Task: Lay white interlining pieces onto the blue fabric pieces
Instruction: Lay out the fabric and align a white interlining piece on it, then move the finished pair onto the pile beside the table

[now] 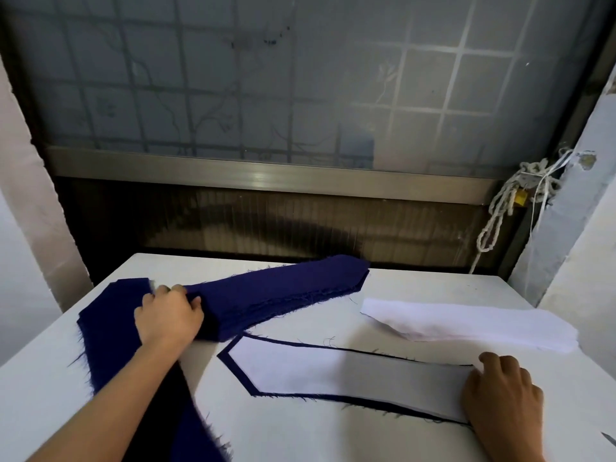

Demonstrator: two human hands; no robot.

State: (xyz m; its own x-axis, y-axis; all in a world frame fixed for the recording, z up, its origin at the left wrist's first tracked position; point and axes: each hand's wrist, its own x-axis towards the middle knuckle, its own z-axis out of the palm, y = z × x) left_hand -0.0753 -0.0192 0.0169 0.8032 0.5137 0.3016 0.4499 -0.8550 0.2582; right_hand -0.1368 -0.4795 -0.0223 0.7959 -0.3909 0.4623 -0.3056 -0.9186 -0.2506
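White desk (366,435), seen from above. Thick stack of dark navy woven fabric pieces with frayed edges (276,295) runs from 7 o'clock up to 12 o'clock on the desk, bent and humped in the middle, pointed end toward the far edge. Left hand (168,316) at 10 o'clock grasps the stack at the bend, fingers curled over the raised fold, knuckles up. One single navy fabric piece (237,374) lies flat at the desk's centre, long and narrow with a pointed left end; a flat white interlining piece (333,371) of the same shape lies on it, leaving only a thin navy border around it. Right hand (503,391) at 4 o'clock rests palm down on the right end of that interlining piece, fingers loosely bent, nothing grasped. Loose pile of white interlining pieces (466,323) at 2 o'clock, apart from the navy stack and just beyond the covered piece.
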